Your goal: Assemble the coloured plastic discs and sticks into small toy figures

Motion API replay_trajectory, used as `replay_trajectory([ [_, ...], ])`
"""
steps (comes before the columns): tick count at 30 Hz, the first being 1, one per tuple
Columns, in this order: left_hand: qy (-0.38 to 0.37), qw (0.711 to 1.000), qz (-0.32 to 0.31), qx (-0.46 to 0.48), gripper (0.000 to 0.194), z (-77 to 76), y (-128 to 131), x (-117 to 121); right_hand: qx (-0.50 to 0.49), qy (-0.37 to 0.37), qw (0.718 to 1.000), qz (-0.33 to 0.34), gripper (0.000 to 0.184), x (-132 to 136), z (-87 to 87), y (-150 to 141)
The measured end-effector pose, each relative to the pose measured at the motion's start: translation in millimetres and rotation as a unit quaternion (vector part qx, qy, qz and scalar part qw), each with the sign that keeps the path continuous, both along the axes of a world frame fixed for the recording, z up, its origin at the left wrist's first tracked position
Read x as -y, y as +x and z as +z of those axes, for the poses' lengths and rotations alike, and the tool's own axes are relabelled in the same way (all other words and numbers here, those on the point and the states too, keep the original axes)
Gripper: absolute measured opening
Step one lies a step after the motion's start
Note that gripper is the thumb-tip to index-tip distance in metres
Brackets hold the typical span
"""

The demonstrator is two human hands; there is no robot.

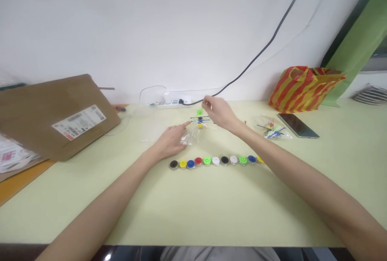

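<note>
My left hand [172,141] rests low over the table with its fingers stretched out. The index fingertip is at the end of a thin blue stick, and the thumb is by a clear plastic bag [191,136]. Small plastic pieces in black, blue and yellow [200,122] lie between my hands. Above them my right hand [218,112] has its fingertips pinched together; what is in them is too small to make out. A bright green piece [199,112] is just below those fingertips. Closer to me stands a row of small clear jars with coloured lids [215,160], partly hidden by my right forearm.
A clear bag of coloured plastic parts [273,130] lies right, beside a dark phone or tablet [298,125]. Behind are a red-and-yellow striped bag [298,90] and a power strip [173,104] with a black cable. A labelled cardboard package [45,104] leans at left.
</note>
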State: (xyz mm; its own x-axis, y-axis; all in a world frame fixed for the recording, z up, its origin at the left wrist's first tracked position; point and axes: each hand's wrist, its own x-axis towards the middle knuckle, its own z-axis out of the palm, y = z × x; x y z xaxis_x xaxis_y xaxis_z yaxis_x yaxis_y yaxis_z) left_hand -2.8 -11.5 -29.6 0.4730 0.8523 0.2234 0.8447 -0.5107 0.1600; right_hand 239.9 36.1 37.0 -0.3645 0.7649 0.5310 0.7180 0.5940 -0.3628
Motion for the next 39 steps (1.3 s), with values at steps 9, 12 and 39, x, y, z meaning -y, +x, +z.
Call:
replay_trajectory([
  [9, 0.002, 1.0, 0.01, -0.009, 0.088, -0.3, 0.3, 0.9, 0.058, -0.078, 0.988, 0.117, 0.017, 16.3, 18.9, 2.4],
  [12, 0.003, 1.0, 0.01, 0.002, 0.085, -0.3, -0.4, 1.3, 0.075, -0.093, 0.987, 0.109, 0.017, 18.5, 16.9, -0.5],
  [39, -0.001, 0.961, 0.017, 0.277, 0.063, -7.9, -5.4, -5.5, -0.07, -0.093, 0.958, 0.263, 0.016, 18.3, -2.7, -10.9],
])
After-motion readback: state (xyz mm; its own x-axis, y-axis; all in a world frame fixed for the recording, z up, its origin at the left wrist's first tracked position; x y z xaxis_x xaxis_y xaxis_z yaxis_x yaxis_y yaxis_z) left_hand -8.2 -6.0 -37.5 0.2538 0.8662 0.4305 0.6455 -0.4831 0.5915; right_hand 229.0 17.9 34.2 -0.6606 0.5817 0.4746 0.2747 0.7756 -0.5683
